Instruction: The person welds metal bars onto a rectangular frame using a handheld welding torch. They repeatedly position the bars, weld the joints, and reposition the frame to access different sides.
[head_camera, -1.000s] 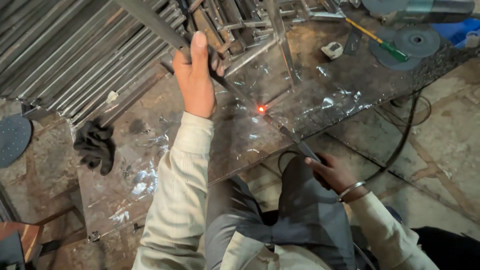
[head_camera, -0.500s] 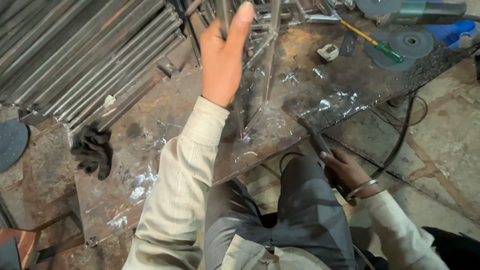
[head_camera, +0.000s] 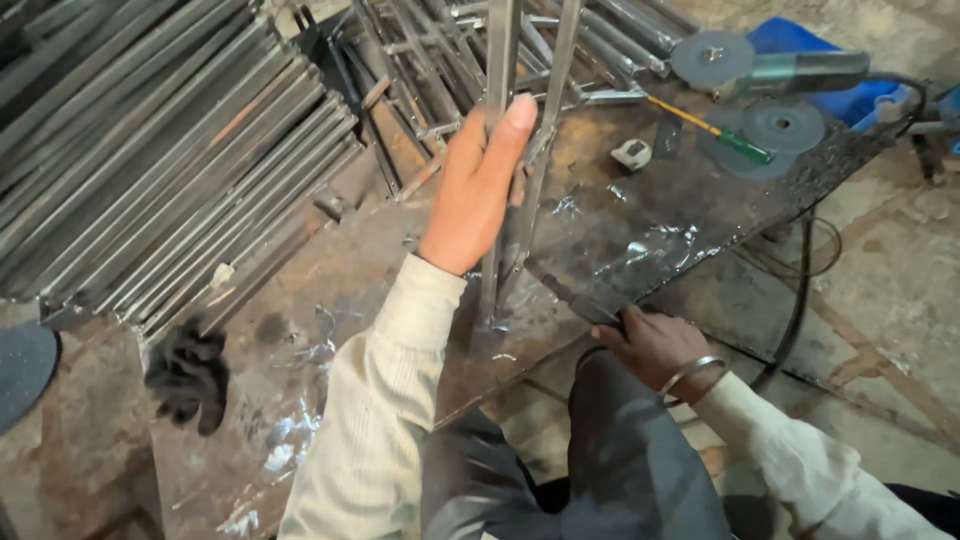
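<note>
Left hand (head_camera: 478, 190) is gripping upright welded rod frame (head_camera: 520, 150), fingers wrapped round one vertical bar, thumb up along it; frame is standing w/ its foot on steel work plate (head_camera: 660, 220), close to plate's near edge.

Right hand (head_camera: 650, 345) is closing round welding electrode holder (head_camera: 590, 310), fingers curled tight on handle, tip resting low just beside frame foot; no arc or glow showing.

Judgement: frame's bars look already joined, bright spatter marks around foot (head_camera: 495, 320), so tacking appears partly done; which joints remain, cannot tell.

Around: stack of flat steel bars (head_camera: 170, 170) at left, more welded frames (head_camera: 440, 60) behind, dark glove (head_camera: 188, 375) lying on plate, angle grinder (head_camera: 770, 65), spare grinding disc (head_camera: 782, 125), screwdriver (head_camera: 715, 130) at far right, all well apart from hands.
</note>
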